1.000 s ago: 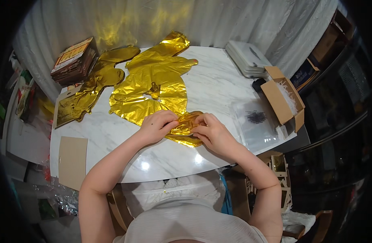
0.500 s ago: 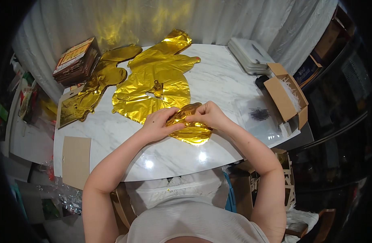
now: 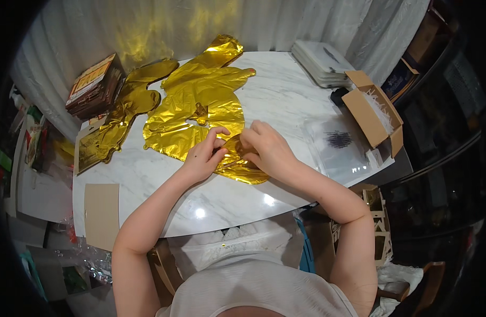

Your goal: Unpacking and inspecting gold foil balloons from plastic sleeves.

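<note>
A large flat gold foil balloon [image 3: 200,92] lies creased over the middle of the marble-patterned table, with a small hole-like gap near its centre. Its near end is folded up under my hands. My left hand [image 3: 202,158] pinches the left side of that folded foil between thumb and fingers. Over the right side of the fold, my right hand [image 3: 270,152] has its fingers curled down onto the foil; the fingertips are partly hidden and a little blurred. Left of it, a second gold foil balloon [image 3: 140,100] lies flat, its lower end over a card.
At the back left stands a stack of printed cards [image 3: 92,84]. A beige cardboard sheet [image 3: 102,214] lies at the front left edge. On the right are an open cardboard box [image 3: 365,119] with white strips, clear plastic bags [image 3: 335,150], and a stack of clear sleeves [image 3: 319,61].
My right hand has turned over, from a raised pinch to fingers curled down over the foil. My left hand's fingers have lifted and bent more. The view has shifted slightly.
</note>
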The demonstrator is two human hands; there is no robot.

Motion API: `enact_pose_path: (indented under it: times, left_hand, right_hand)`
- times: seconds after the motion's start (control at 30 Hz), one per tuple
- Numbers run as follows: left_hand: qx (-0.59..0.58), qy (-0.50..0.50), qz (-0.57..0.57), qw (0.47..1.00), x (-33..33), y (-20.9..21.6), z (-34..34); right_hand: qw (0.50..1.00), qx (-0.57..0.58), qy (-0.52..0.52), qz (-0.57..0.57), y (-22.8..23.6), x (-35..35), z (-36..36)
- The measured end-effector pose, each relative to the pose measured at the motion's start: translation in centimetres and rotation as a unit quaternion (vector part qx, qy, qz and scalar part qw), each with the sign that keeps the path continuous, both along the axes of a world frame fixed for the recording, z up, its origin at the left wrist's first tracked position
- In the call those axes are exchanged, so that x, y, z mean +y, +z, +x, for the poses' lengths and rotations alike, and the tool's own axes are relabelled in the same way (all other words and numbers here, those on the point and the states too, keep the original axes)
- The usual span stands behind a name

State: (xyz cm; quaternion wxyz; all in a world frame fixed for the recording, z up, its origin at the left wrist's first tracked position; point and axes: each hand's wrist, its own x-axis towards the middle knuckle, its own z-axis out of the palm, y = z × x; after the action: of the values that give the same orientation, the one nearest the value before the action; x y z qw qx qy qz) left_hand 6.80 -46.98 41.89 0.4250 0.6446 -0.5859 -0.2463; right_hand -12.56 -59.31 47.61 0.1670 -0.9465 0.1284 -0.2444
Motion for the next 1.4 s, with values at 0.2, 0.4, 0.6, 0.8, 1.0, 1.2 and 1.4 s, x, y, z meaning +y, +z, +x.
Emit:
enact_pose_path:
  times: [0.2, 0.4, 0.6, 0.8, 1.0, 1.2, 1.4]
  left_hand:
    - [-0.025, -0.042, -0.024, 0.998, -0.2, -0.3, 0.6]
    - [-0.082, -0.082, -0.034, 0.993, 0.3, 1.1, 0.4]
    - [-0.099, -0.069, -0.037, 0.992, 0.5, 0.6, 0.3]
    - [-0.142, -0.065, -0.050, 0.986, 0.3, 1.2, 0.1]
    - [-0.124, -0.043, -0.027, 0.991, -0.1, 0.0, 0.6]
    - [-0.117, -0.046, -0.018, 0.992, 0.1, -0.2, 0.6]
    - [-0.016, -0.030, -0.056, 0.998, 0.2, -0.5, 0.2]
  right_hand:
    - [0.995, 0.076, 0.028, 0.057, -1.2, 0.5, -2.9]
    - [0.980, 0.091, 0.013, 0.174, -2.6, -1.8, -1.4]
    - [0.960, 0.167, -0.018, 0.225, -2.4, -2.2, 0.0]
    - [0.950, 0.124, -0.008, 0.286, -3.3, -3.6, 1.0]
    - [0.969, 0.123, 0.033, 0.213, -2.3, -3.7, 1.6]
    - [0.997, 0.061, -0.011, 0.038, -0.6, -1.3, 0.7]
    - [0.991, 0.045, 0.087, -0.094, -0.3, 0.6, -3.7]
